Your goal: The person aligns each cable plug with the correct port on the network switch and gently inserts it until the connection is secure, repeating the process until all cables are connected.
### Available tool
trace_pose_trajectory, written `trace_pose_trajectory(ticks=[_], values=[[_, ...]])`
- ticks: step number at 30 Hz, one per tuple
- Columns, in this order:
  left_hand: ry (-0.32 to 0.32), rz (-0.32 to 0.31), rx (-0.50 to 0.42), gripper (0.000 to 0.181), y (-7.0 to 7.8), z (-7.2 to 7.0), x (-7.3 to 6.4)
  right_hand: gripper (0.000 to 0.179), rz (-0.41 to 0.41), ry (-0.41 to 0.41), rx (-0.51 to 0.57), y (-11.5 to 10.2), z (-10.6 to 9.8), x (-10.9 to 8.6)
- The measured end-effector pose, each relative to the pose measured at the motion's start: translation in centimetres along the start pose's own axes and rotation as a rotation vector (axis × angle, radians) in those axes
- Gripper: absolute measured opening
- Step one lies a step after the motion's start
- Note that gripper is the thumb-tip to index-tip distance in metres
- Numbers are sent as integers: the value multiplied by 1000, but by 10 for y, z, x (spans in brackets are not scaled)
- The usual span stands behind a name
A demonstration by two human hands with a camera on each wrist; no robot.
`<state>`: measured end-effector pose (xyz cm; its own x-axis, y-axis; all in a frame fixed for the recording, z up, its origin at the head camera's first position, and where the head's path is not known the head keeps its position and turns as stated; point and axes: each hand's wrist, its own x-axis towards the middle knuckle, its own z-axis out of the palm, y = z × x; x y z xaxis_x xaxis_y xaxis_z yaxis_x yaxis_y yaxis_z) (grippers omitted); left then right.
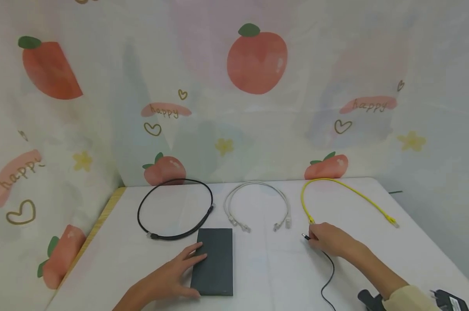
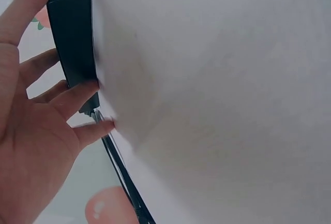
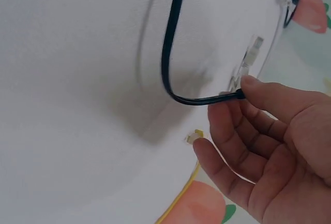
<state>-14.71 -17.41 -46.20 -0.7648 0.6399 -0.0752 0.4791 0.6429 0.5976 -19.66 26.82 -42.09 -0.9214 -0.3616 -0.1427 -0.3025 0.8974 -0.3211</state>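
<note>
A flat dark box (image 1: pixel 215 261) with vent holes at one end, like a network switch, lies on the white table. My left hand (image 1: pixel 176 274) is spread at its left side, with fingers resting on the edge and thumb at the near corner. My right hand (image 1: pixel 331 239) pinches a thin black power cord (image 1: pixel 329 280) just behind its plug (image 1: pixel 305 236). That plug points to the left. The right wrist view shows the black cord (image 3: pixel 166 63) curving away from thumb and forefinger. Close by the right fingertips is an end of a yellow network cable (image 1: pixel 345 185).
Behind the box lies a coiled black network cable (image 1: pixel 212 194). White network cables (image 1: pixel 257 183) curve in the middle at the back. At the near right lies a black power adapter (image 1: pixel 450 300). A printed cloth (image 1: pixel 257 129) hangs behind the table.
</note>
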Motion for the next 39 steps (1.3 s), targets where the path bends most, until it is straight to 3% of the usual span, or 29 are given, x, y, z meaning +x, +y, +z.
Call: trace_pose_trajectory(ticks=[6, 11, 17, 28, 39], values=[[30, -3, 4, 86, 0, 1, -1, 12, -32, 50, 7, -6, -1, 5], [30, -7, -10, 78, 2, -1, 0, 10, -109, 80, 18, -11, -4, 10], [29, -6, -21, 76, 5, -4, 0, 10, -155, 76, 28, -24, -2, 20], [-36, -48, 14, 93, 9, -6, 6, 6, -200, 112, 22, -62, 6, 42], [-34, -29, 15, 94, 6, -9, 7, 6, -268, 43, 35, -95, 14, 61]])
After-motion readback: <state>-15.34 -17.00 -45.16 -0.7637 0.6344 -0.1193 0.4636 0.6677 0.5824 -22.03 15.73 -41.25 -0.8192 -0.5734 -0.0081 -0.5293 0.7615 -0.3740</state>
